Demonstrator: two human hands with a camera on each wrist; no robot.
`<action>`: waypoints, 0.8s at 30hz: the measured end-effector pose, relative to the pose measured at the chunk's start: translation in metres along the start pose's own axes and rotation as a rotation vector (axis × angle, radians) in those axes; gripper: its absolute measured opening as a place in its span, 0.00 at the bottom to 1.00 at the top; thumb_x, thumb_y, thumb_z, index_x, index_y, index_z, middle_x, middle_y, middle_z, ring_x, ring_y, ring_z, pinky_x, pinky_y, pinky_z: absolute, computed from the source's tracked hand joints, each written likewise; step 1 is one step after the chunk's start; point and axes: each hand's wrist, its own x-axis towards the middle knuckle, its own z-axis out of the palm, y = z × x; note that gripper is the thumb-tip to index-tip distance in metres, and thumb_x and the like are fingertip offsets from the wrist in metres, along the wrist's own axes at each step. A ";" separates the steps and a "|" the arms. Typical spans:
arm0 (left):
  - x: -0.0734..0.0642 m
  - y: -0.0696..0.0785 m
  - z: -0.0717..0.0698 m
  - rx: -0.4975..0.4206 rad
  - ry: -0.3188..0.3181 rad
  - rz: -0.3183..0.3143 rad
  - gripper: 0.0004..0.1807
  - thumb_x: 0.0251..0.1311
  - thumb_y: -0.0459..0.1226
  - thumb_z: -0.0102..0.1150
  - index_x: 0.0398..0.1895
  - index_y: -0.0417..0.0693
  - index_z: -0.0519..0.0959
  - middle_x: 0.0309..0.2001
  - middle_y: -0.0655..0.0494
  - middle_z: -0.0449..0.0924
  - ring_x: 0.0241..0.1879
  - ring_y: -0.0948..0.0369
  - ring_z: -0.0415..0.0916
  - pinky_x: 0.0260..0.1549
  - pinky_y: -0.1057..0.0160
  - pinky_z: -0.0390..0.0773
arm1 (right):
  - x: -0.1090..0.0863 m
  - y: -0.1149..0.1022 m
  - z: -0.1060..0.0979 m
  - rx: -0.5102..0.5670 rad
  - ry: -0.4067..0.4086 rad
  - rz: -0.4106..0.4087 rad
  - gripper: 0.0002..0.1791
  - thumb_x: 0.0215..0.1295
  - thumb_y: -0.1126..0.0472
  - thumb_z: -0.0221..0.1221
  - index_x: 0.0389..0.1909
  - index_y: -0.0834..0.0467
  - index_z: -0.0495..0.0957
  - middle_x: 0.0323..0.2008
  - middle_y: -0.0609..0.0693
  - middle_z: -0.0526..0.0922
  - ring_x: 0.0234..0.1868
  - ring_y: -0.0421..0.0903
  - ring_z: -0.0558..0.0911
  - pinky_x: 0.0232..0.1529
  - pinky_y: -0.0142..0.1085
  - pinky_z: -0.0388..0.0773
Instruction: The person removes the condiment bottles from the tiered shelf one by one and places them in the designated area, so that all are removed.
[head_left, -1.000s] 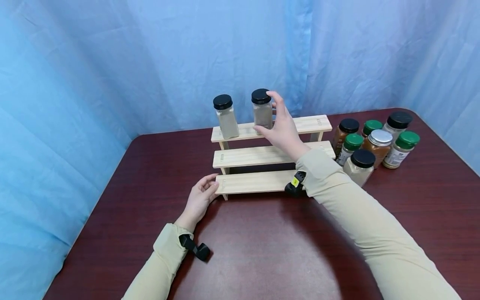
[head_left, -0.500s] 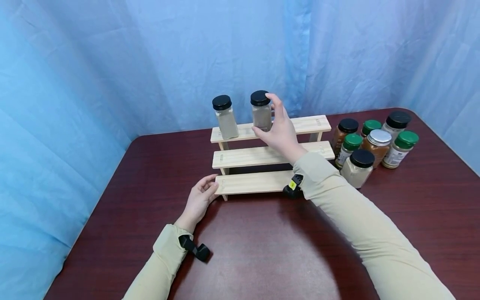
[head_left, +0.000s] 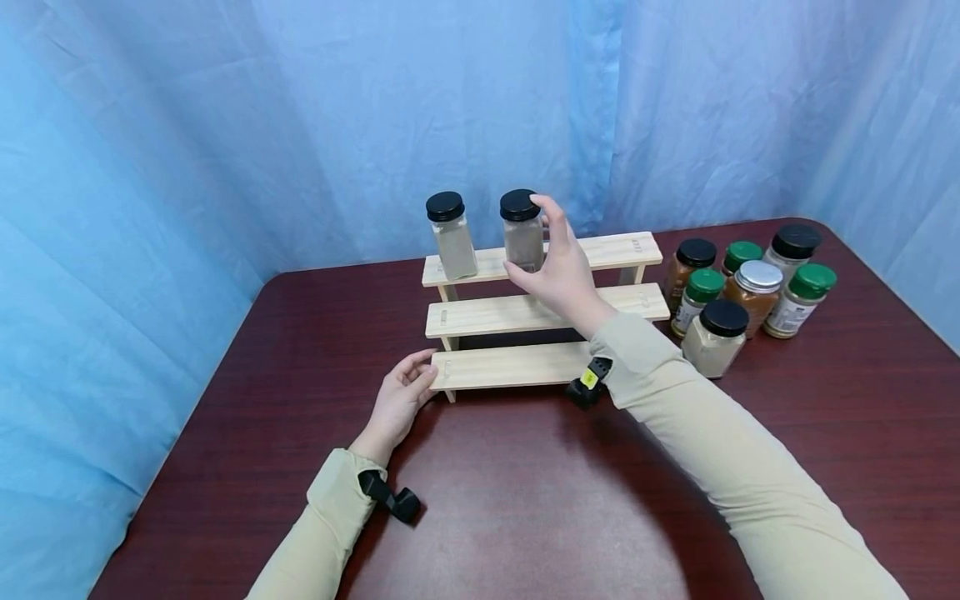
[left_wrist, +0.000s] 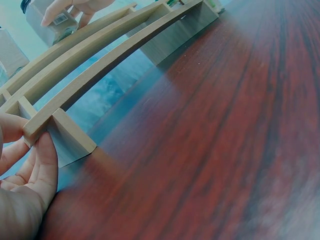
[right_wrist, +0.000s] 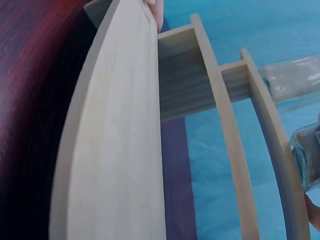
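A three-tier wooden rack stands on the table. My left hand pinches the left end of its lowest shelf, and the left wrist view shows thumb and fingers on that corner. With thumb and fingers my right hand holds a spice jar with a black lid and greyish contents, upright at the top shelf. In the right wrist view the jar's base is beside the top board; whether it touches I cannot tell. Another black-lidded jar stands at the top shelf's left end.
Right of the rack several jars stand close together, among them a silver-lidded one, a green-lidded one and a black-lidded one. A blue curtain hangs behind the dark red table.
My right hand has lowered the held jar slightly toward the top shelf. The left hand keeps its place on the lowest shelf.
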 end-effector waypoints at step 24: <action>0.000 0.001 -0.001 0.011 -0.002 -0.003 0.22 0.66 0.26 0.47 0.63 0.31 0.64 0.33 0.62 0.71 0.32 0.70 0.72 0.34 0.74 0.75 | -0.061 -0.005 -0.016 0.126 -0.032 -0.059 0.45 0.46 0.71 0.70 0.62 0.53 0.55 0.55 0.64 0.70 0.53 0.58 0.73 0.49 0.56 0.76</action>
